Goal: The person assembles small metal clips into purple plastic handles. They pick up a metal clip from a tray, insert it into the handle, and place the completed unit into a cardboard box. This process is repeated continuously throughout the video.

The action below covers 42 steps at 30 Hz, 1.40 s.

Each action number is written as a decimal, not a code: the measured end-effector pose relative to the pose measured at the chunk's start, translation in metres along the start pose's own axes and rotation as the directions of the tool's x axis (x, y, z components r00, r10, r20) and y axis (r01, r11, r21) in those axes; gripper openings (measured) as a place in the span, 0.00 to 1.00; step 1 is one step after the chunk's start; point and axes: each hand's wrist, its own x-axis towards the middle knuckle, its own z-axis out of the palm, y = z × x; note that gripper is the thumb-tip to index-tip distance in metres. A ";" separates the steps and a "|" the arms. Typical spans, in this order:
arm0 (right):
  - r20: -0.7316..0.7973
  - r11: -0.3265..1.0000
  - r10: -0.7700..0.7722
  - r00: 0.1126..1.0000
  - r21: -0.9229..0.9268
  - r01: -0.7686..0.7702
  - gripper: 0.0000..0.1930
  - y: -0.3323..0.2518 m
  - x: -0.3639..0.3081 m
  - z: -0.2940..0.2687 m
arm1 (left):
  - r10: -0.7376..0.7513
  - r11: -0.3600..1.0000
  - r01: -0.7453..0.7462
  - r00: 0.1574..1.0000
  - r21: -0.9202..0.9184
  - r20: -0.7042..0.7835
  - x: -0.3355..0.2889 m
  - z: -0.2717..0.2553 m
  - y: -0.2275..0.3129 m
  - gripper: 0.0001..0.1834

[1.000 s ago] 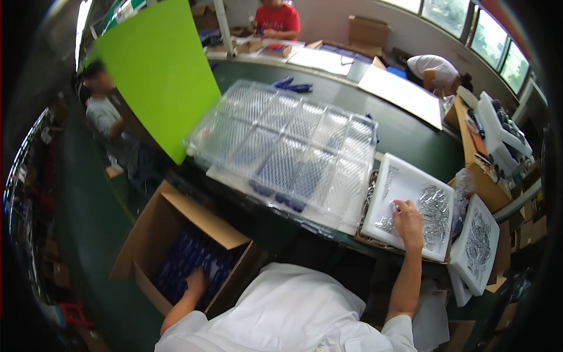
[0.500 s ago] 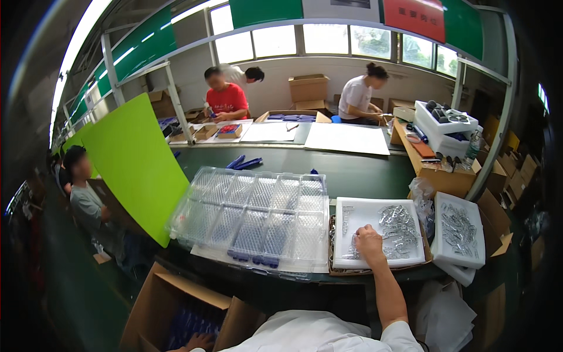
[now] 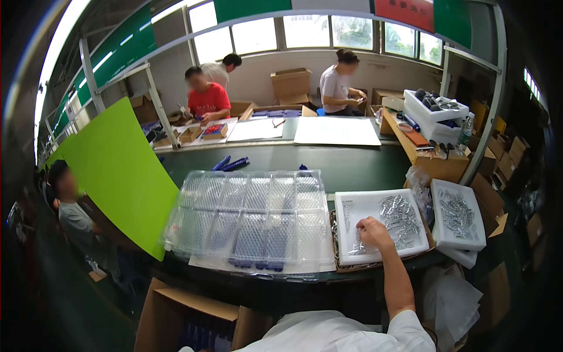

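My right hand [image 3: 374, 232] reaches into a white foam tray [image 3: 365, 205], its fingers drawn together low over the tray floor. Whatever lies between those fingertips is hidden. Small shiny metal pieces [image 3: 404, 220] are heaped in the tray's right half, and a short row of similar pieces [image 3: 346, 214] lines its left side. Left of this tray, a clear plastic compartment tray [image 3: 246, 214] rests over blue pieces [image 3: 258, 246] and a white sheet. My left hand is out of sight. An open cardboard box [image 3: 196, 300] holding blue pieces [image 3: 202, 334] stands at the lower left.
At the right is a second foam tray [image 3: 462, 239] with metal pieces, beside a crumpled clear bag [image 3: 417, 182]. Blue pieces [image 3: 231, 164] lie on the green belt [image 3: 270, 157]. A lime-green panel [image 3: 120, 176] rises on the left. Several people work beyond.
The view has shifted slightly. My left hand, earlier inside the cardboard box, has gone out of sight. My right hand stays over the foam tray with its fingers together.
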 end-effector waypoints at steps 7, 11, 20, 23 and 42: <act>0.067 0.967 0.054 0.996 0.245 -0.069 0.11 0.028 0.007 0.000 | -0.396 0.887 0.391 0.918 -0.246 0.034 -0.053 -0.032 0.018 0.31; 0.059 0.838 0.139 0.988 0.524 -0.150 0.09 0.029 0.000 0.008 | -0.788 0.317 -0.039 0.545 -0.948 -0.287 -0.051 0.010 0.023 0.19; -0.201 0.703 0.182 0.963 0.711 0.015 0.06 -0.025 -0.033 -0.006 | -0.509 -0.066 -0.472 0.774 -0.879 -0.377 0.070 -0.173 0.157 0.31; -0.220 0.663 0.240 0.945 0.749 0.006 0.04 -0.045 -0.051 -0.021 | -0.043 -0.128 -0.232 0.973 -0.964 -0.228 0.130 -0.209 0.190 0.34; -0.613 0.706 0.397 0.683 0.680 0.199 0.04 0.024 -0.152 -0.115 | 0.806 0.036 -0.028 0.592 -0.999 0.013 0.299 -0.232 0.525 0.27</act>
